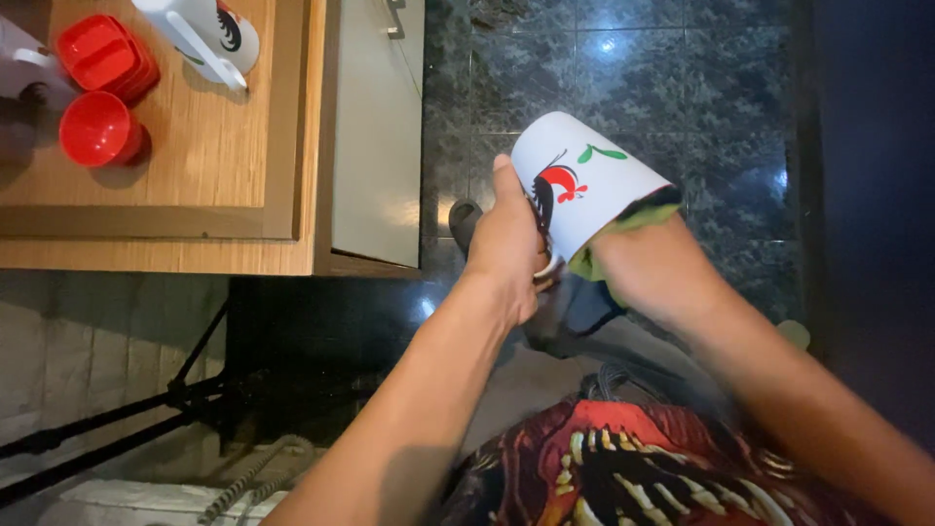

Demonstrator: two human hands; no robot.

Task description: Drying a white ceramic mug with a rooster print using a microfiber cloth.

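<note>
Over the dark tiled floor [682,88], we hold a white mug [584,180] tipped on its side, its base pointing away from us and its painted rooster and green leaves facing up. Our left hand [506,248] is closed around the mug's near side at the handle, thumb lying along the wall. Our right hand [657,268] is pushed into the mug's mouth with a green cloth [638,216] bunched at the rim; its fingers are hidden inside, so we cannot tell how tightly they grip the cloth.

To the left, well apart from the hands, stands a wooden desk [209,146]. On it lie a second white mug [205,34] on its side, a stack of square red containers [102,54] and, just beside them, a round red cup [97,129]. A pale cabinet door [378,136] hangs at the desk's right edge. Dark metal legs [127,414] cross below the desk, and a red patterned garment [623,468] fills the lower middle of the view.
</note>
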